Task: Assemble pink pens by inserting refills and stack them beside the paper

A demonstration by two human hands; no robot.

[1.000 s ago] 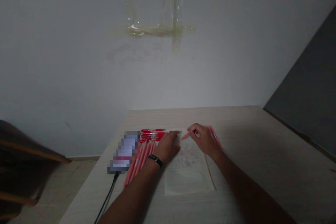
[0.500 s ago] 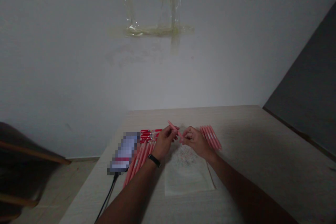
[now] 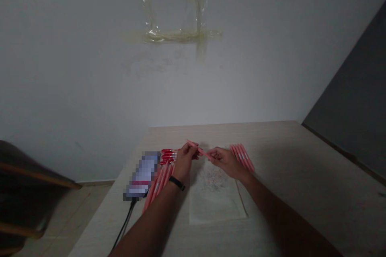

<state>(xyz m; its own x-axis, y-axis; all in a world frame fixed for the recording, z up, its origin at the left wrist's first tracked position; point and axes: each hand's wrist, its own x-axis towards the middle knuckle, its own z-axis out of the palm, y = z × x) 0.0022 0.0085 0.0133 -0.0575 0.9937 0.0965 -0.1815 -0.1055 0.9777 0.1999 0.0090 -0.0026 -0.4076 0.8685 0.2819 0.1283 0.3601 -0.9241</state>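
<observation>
A slim pink pen lies across the gap between my hands, and both hands grip it. My left hand, with a black wristband below it, pinches the far-left part. My right hand holds the other end. Just behind my left hand lie several red-tipped pens, partly hidden by it. A fanned row of pink pens runs below them, and a smaller group of pink pens lies to the right of my right hand. A sheet of patterned paper lies under and in front of my hands.
A pixelated phone with a black cable lies at the left of the pale wooden table. A dark chair stands beyond the table's left edge. Behind the table is a wall with tape marks.
My hands have drawn the pink pen lower and flatter, with its far tip now pointing left. A second earlier, my left hand lay on the table and my right hand held the pen alone.
</observation>
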